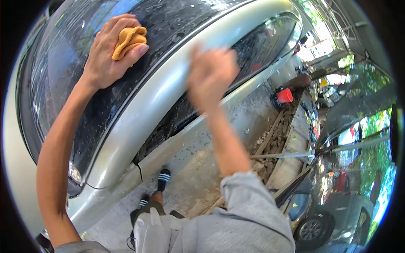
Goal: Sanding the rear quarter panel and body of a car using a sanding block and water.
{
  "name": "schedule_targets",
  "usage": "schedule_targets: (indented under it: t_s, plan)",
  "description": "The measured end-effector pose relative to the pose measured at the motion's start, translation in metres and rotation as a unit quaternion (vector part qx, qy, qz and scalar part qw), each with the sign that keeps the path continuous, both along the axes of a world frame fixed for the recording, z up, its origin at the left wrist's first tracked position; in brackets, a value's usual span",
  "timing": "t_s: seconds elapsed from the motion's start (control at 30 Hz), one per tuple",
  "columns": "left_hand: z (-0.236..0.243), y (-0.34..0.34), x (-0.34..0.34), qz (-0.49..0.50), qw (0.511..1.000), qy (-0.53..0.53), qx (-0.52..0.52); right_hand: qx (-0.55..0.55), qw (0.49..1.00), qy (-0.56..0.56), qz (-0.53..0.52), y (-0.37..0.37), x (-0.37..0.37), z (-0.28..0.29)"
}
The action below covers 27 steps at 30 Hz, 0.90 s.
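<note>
My left hand (pixel 100 63) is closed around a bunched yellow-orange cloth (pixel 129 42). It rests against the large dark window (pixel 168 40) of a silver car, whose glass carries wet-looking specks and streaks. To its right, my right hand (pixel 212 76) is over the car's silver roof pillar (pixel 154 99), near the side window (pixel 265 40). Motion smears its fingers, so I cannot make out their pose or anything in them. Whether this hand touches the car is also unclear.
My feet, in dark striped slippers (pixel 163 176), stand on the concrete floor (pixel 190 166) beside the car. Farther right are a red bucket (pixel 285 95), a strip of broken rubble (pixel 274 141) and a metal pole (pixel 282 155). A parked grey vehicle (pixel 341 211) is at lower right.
</note>
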<state>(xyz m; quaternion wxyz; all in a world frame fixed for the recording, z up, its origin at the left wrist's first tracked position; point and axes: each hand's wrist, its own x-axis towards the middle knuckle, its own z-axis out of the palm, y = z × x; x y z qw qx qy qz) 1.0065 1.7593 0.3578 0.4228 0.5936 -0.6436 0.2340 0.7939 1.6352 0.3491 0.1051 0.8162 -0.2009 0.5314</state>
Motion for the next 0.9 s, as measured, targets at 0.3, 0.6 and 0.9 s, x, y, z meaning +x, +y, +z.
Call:
schedule_targets:
  t_s: [0.3,0.6,0.9]
  plan:
    - [0.004,-0.001,-0.010,-0.012,0.999,0.031,-0.008,0.087,0.992,0.094,-0.017,-0.037,-0.001,0.021]
    - [-0.003,0.001,-0.012,0.007,0.992,0.119,0.048,0.106,0.994,-0.009,-0.019,-0.180,-0.014,0.115]
    - [-0.006,0.021,-0.006,0.046,0.986,0.148,0.066,0.042,0.998,0.044,-0.016,-0.227,-0.009,0.130]
